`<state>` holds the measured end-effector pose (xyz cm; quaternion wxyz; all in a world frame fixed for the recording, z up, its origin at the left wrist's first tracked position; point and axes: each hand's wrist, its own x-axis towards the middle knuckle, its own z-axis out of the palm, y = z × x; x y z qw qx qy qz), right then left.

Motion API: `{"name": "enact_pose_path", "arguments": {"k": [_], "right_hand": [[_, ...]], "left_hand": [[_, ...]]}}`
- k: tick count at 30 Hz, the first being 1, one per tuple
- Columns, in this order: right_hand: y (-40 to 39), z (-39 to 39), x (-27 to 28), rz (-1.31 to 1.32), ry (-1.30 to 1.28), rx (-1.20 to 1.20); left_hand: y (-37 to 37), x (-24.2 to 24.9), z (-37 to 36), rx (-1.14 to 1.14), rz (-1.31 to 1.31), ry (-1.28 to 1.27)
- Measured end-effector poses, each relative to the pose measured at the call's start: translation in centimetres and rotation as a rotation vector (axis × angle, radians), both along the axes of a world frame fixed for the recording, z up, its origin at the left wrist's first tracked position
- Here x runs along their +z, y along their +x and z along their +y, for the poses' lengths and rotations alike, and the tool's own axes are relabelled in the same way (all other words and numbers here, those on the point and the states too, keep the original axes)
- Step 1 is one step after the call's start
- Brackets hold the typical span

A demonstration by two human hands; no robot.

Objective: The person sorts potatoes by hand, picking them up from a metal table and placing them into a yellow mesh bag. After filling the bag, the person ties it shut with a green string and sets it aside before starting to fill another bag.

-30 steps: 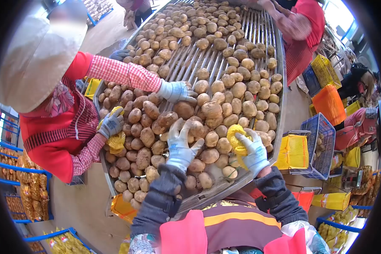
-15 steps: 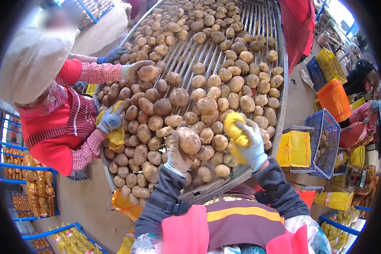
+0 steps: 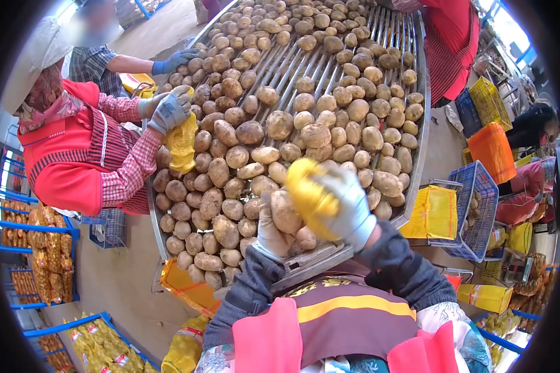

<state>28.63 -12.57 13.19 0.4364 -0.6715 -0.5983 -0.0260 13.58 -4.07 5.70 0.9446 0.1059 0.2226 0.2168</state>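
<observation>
Potato (image 3: pixel 285 212) stays in half-curled left hand (image 3: pixel 271 231); right hand (image 3: pixel 351 206), gripping yellow mesh (image 3: pixel 311 194), now beside it

On your left hand (image 3: pixel 274 227) you wore a greyish, soiled-looking work glove with a pale cuff; the glove on your right hand (image 3: pixel 350 208) was pale blue and whitish, blurred in places. Dark slate-blue oversleeves (image 3: pixel 399 260) covered your forearms, creased and thick-looking, the left one with a darker strap. Above them showed white sleeves (image 3: pixel 445 316) with teal and grey floral print. Your dark maroon bib (image 3: pixel 348 339) carried a yellow-orange band (image 3: pixel 354 304) across it and yellow characters near its far edge, flanked by bright coral-pink panels (image 3: pixel 267 339).
</observation>
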Motion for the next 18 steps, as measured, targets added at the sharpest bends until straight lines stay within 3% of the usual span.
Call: {"name": "enact_pose_path", "arguments": {"k": [1, 2, 4, 5, 7, 9, 11, 13, 15, 17, 18], "right_hand": [[-1.5, 0.0, -0.2, -0.09, -0.001, 0.142], [-2.4, -0.1, -0.7, -0.028, -0.039, 0.152], [-2.2, 1.0, -3.0, 0.236, -0.046, 0.107], [-0.7, 1.6, -3.9, 0.239, -0.228, -0.034], [1.4, 1.6, -4.9, 0.237, -0.212, -0.054], [1.3, 1.0, -3.3, 0.284, -0.142, -0.1], [1.3, 0.4, -3.2, 0.327, -0.084, -0.099], [0.6, -0.1, -2.6, 0.248, -0.054, -0.088], [-0.9, -0.6, -1.8, 0.111, -0.007, -0.043], [-3.0, -0.4, -1.4, -0.055, -0.078, 0.187], [-3.7, -0.4, -1.4, -0.03, -0.155, 0.157]], "left_hand": [[0.3, 0.2, -0.4, 0.057, 0.118, 0.074], [-0.3, -2.6, -1.2, 0.03, 0.045, 0.012], [-0.6, 2.2, -0.8, -0.055, 0.113, -0.006], [-0.9, 3.9, -0.7, -0.139, 0.181, -0.021], [-1.2, 1.6, -0.2, -0.187, 0.07, 0.079], [-1.4, 1.7, 0.1, -0.265, -0.176, -0.151], [-1.5, 0.0, 0.6, -0.211, -0.042, -0.139], [-1.4, -0.6, 0.5, -0.043, 0.101, -0.211], [-1.8, -1.2, 0.1, -0.081, 0.029, -0.124], [-0.7, -1.8, -1.1, -0.011, 0.089, 0.081], [-0.8, -1.5, -2.2, -0.005, 0.115, 0.061]]}}
